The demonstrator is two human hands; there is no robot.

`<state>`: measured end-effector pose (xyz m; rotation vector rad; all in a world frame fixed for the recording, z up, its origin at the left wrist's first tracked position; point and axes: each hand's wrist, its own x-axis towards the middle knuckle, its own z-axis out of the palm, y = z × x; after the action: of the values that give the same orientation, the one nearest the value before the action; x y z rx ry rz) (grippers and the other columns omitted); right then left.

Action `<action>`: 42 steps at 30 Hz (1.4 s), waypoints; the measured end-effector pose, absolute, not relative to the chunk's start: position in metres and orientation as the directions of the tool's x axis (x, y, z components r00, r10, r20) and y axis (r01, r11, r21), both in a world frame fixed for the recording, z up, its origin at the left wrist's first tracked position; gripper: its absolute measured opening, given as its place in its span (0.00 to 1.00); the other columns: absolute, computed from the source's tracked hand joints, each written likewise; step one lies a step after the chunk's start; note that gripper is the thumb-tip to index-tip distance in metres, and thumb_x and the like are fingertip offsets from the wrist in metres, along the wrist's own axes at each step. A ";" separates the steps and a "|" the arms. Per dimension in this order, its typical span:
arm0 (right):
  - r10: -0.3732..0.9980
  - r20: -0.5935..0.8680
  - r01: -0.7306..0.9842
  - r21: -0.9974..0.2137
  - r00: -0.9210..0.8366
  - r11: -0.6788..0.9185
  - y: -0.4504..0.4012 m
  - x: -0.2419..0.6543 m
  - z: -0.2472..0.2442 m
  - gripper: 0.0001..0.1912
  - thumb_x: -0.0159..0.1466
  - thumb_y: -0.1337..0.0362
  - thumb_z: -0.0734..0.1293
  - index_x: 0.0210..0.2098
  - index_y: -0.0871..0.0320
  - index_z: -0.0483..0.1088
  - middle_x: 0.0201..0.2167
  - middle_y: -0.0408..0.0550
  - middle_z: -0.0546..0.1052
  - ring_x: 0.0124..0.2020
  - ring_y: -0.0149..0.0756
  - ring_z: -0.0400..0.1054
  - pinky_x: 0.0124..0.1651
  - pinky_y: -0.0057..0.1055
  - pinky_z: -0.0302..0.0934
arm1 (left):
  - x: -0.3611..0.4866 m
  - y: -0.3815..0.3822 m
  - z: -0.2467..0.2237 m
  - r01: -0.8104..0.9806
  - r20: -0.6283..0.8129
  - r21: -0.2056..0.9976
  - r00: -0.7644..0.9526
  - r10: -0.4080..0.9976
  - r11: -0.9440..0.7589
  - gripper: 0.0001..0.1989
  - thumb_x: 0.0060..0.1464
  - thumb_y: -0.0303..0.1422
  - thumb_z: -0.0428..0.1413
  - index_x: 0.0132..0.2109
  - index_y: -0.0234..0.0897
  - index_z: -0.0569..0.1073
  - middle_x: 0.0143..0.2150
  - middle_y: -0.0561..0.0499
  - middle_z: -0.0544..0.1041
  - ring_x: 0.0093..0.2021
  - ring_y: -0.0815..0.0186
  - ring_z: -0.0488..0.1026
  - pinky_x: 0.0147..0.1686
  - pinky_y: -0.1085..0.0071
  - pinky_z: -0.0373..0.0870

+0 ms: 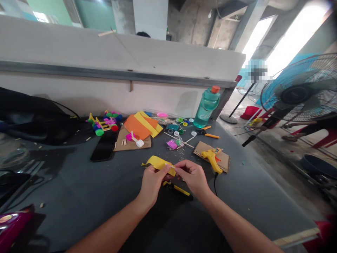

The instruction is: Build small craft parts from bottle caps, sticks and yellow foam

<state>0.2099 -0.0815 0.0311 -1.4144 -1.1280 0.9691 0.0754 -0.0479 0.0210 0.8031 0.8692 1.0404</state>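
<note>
My left hand (pixel 154 181) is closed on a yellow strip of paper or foam sheet (pixel 157 162), held up over the dark table. Close beside it, my right hand (pixel 193 175) pinches at the strip's right end, where a small pale stick-like piece (pixel 170 166) lies between the fingertips. Whether that piece is fixed to the strip I cannot tell. Beneath both hands lies a yellow and black utility knife (pixel 181 190). To the right, a yellow glue gun (pixel 212 158) rests on a piece of cardboard (pixel 225 162).
Orange sheets (pixel 137 126), a phone (pixel 102 147) and a colourful toy frame with wheels (pixel 104 124) lie behind my hands. A teal bottle (pixel 206 109) stands by the wall, with orange-handled pliers (pixel 210 135) nearby. Bottle caps, sticks and a black bag (pixel 31 116) line the back. A fan (pixel 295 93) is at right.
</note>
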 end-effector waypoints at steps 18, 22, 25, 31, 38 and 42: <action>0.985 -0.111 -0.217 -0.973 0.135 -0.080 -0.082 0.209 0.032 0.13 0.47 0.63 0.72 0.33 0.60 0.74 0.23 0.42 0.74 0.22 0.27 0.65 0.27 0.25 0.62 | 0.073 -0.045 0.023 -0.413 -0.196 0.866 0.239 0.951 0.282 0.15 0.40 0.34 0.65 0.35 0.30 0.73 0.28 0.51 0.76 0.27 0.69 0.73 0.28 0.74 0.71; 0.987 -0.105 -0.234 -0.969 0.124 -0.073 -0.083 0.209 0.033 0.11 0.49 0.62 0.72 0.32 0.59 0.75 0.22 0.42 0.74 0.22 0.27 0.65 0.27 0.25 0.61 | 0.073 -0.045 0.022 -0.395 -0.202 0.875 0.225 0.953 0.278 0.16 0.39 0.34 0.65 0.35 0.30 0.73 0.28 0.50 0.76 0.26 0.69 0.73 0.27 0.74 0.71; 0.985 -0.127 -0.235 -0.967 0.120 -0.096 -0.083 0.209 0.034 0.11 0.51 0.60 0.71 0.32 0.59 0.75 0.20 0.42 0.74 0.22 0.28 0.65 0.27 0.25 0.62 | 0.073 -0.045 0.020 -0.375 -0.192 0.886 0.238 0.952 0.273 0.15 0.40 0.34 0.65 0.36 0.31 0.73 0.27 0.51 0.76 0.25 0.69 0.72 0.27 0.75 0.70; 0.970 -0.150 -0.134 -0.983 0.192 -0.126 -0.081 0.207 0.031 0.12 0.50 0.58 0.71 0.27 0.61 0.74 0.16 0.41 0.71 0.19 0.27 0.62 0.23 0.25 0.60 | 0.073 -0.047 0.021 -0.352 -0.173 0.898 0.266 0.948 0.263 0.14 0.41 0.33 0.64 0.35 0.31 0.73 0.27 0.52 0.75 0.27 0.69 0.72 0.29 0.74 0.71; 0.962 -0.010 0.041 -0.999 0.274 -0.022 -0.084 0.207 0.032 0.07 0.52 0.62 0.69 0.27 0.60 0.74 0.17 0.40 0.70 0.18 0.27 0.62 0.22 0.24 0.59 | 0.075 -0.048 0.024 -0.356 -0.222 0.885 0.245 0.944 0.300 0.15 0.40 0.35 0.65 0.33 0.29 0.74 0.26 0.50 0.76 0.26 0.68 0.73 0.29 0.73 0.72; 0.962 0.007 0.037 -0.999 0.272 -0.003 -0.084 0.209 0.032 0.06 0.52 0.63 0.69 0.26 0.59 0.74 0.17 0.40 0.70 0.18 0.27 0.62 0.22 0.24 0.59 | 0.073 -0.048 0.025 -0.402 -0.203 0.866 0.259 0.944 0.296 0.14 0.40 0.33 0.65 0.35 0.32 0.73 0.26 0.52 0.75 0.25 0.69 0.72 0.27 0.75 0.71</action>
<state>0.2088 -0.0836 0.0323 -1.3528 -1.0307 0.9845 0.0731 -0.0480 0.0248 0.7898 0.8460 1.0536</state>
